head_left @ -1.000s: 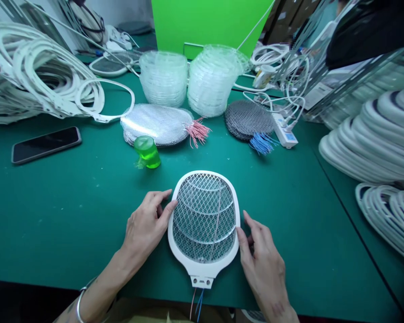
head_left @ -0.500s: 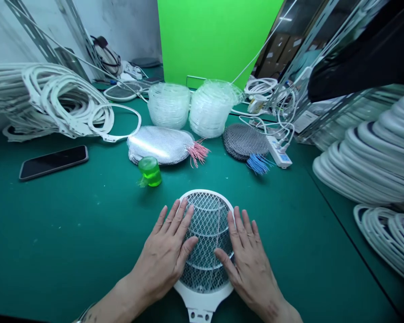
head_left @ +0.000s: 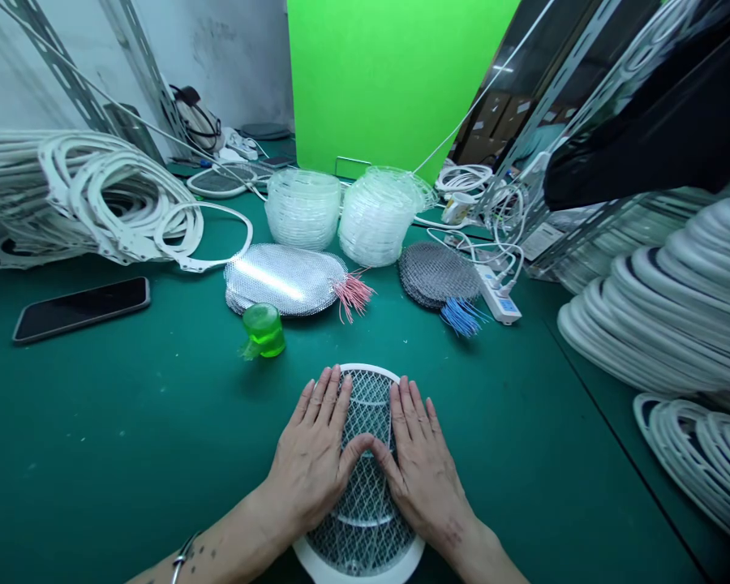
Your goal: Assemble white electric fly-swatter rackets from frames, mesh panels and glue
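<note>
A white-framed electric fly swatter head lies flat on the green mat, with its wire mesh (head_left: 365, 414) and white rim (head_left: 370, 370) showing around my hands. My left hand (head_left: 311, 456) presses flat on the left of the mesh. My right hand (head_left: 422, 473) lies flat on the right side, its fingertips spread and its thumb nearly touching my left thumb. Both hands hide the middle of the mesh. The handle end is out of view below. Nearest on the mat is a translucent green plastic cup (head_left: 263, 331) with a small tuft beside it.
Ahead lie a silver mesh stack with pink wires (head_left: 283, 280), a dark mesh stack with blue wires (head_left: 431, 274), and transparent plastic stacks (head_left: 304, 209). White frames pile up left (head_left: 115, 195) and right (head_left: 663, 308). A phone (head_left: 80, 310) and a power strip (head_left: 497, 294) lie nearby.
My hands have moved from the sides of the white frame onto the mesh, lying flat and closer together. The view has tilted up, so the swatter sits lower and its handle end has left the picture.
</note>
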`<control>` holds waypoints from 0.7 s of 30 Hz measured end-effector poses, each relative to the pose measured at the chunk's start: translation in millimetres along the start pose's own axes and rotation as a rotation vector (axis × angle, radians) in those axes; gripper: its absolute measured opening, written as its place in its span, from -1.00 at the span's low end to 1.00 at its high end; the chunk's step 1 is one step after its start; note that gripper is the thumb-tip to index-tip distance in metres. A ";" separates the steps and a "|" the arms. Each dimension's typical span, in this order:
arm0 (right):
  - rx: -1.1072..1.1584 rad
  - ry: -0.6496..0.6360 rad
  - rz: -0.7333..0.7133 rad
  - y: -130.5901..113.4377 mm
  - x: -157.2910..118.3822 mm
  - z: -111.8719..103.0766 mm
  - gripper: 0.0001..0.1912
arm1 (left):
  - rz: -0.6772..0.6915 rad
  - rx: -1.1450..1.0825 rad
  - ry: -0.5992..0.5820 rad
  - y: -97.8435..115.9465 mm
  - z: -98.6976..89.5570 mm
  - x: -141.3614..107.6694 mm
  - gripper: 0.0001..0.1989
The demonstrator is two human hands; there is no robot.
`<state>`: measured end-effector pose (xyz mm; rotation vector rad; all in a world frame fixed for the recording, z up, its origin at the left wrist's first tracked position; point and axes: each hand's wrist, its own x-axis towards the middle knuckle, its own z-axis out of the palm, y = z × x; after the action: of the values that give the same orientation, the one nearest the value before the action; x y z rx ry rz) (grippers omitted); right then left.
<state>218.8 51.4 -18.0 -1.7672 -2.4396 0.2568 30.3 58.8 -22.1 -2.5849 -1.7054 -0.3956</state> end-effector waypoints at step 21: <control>0.091 0.051 0.013 0.4 -2.6 7.6 -0.22 | 0.013 0.033 -0.011 -0.2 -0.8 1.1 -0.32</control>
<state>218.6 48.6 -25.5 -1.7305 -2.3439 0.3146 30.3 59.8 -21.0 -2.5787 -1.6833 -0.3507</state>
